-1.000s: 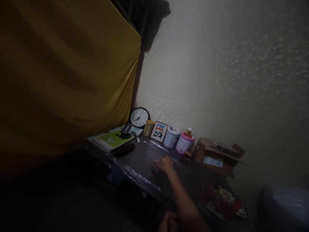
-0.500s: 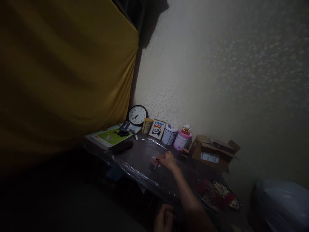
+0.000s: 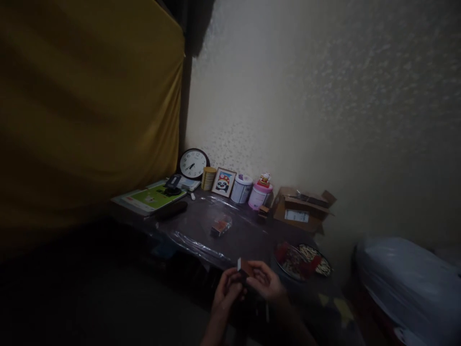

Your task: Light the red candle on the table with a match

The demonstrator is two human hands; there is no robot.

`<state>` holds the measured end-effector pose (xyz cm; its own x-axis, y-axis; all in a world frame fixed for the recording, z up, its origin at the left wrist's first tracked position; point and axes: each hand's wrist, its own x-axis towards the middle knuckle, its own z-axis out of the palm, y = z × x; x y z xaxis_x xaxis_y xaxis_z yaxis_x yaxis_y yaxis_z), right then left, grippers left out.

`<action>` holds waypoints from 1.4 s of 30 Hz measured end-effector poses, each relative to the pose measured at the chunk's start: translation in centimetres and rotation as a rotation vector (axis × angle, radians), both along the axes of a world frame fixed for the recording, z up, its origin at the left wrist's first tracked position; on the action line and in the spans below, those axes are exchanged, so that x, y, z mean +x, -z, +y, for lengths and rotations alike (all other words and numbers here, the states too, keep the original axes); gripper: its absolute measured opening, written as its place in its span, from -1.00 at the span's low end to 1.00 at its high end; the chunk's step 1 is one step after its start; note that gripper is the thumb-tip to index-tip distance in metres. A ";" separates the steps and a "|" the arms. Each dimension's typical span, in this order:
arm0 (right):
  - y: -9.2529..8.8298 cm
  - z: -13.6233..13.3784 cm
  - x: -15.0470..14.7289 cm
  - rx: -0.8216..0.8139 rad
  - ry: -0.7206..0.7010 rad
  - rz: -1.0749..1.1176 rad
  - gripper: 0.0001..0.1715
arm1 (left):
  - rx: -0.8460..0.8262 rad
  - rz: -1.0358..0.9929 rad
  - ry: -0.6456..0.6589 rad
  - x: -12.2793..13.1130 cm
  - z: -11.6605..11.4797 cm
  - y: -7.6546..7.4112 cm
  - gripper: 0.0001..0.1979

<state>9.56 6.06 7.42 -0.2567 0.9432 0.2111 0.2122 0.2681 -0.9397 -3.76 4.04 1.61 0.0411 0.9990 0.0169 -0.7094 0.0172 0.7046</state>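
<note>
Hovering near the front edge of the counter [image 3: 248, 236], a small dark box [image 3: 242, 270] is pinched between the left hand [image 3: 225, 288] and the right hand [image 3: 265, 281], with both closed on it. A wrapped packet [image 3: 220, 226] is seen on the counter beyond.

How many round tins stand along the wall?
3: gold tin beside the clock, white tin right of the panda picture, pink tin next to it; the cardboard box may hide more.
</note>
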 end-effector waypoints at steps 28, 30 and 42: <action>5.5 -7.4 6.4 0.780 0.100 -0.444 -0.74 | 0.182 0.146 0.441 1.7 -2.5 0.3 -0.51; 5.4 -7.5 6.4 0.813 0.096 -0.471 -0.74 | 0.187 0.154 0.454 1.6 -2.4 0.2 -0.49; 6.0 -7.7 4.9 0.671 0.131 -0.565 -0.48 | 0.153 0.443 0.187 2.4 -1.8 1.4 -0.72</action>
<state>14.48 -1.67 1.38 -0.3889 0.6948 0.6049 0.6641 0.6666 -0.3387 -1.32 2.24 0.21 0.2558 0.9612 0.1032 -0.3366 -0.0115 0.9416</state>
